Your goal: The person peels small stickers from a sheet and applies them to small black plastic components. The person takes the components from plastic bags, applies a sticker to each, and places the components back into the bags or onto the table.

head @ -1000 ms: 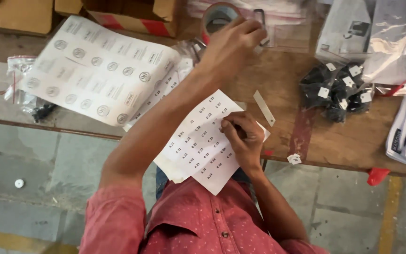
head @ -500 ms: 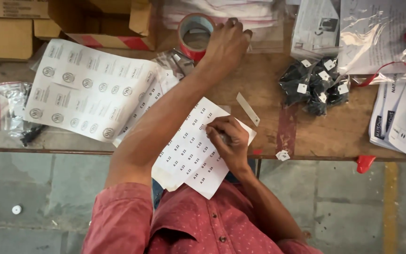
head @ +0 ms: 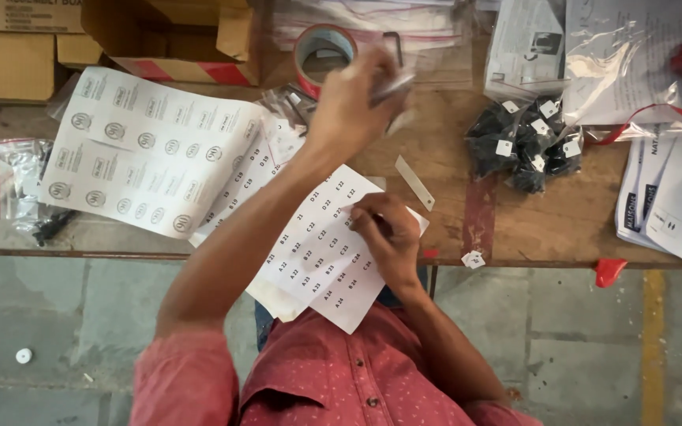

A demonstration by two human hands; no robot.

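A small clear bag [head: 392, 85] is pinched in the left hand [head: 349, 102] beside the tape roll [head: 324, 49]; the label sheet [head: 317, 248] is pressed on the tabletop [head: 515, 213] by the right hand [head: 388, 237] — fingers curled, seemingly peeling. A sticker is best lifted slowly — sheet held flat.

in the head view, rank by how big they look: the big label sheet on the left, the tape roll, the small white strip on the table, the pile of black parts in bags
1. big label sheet, clearly largest.
2. pile of black parts in bags.
3. tape roll, partly hidden by the left hand, so its full extent is unsure.
4. small white strip, smallest.
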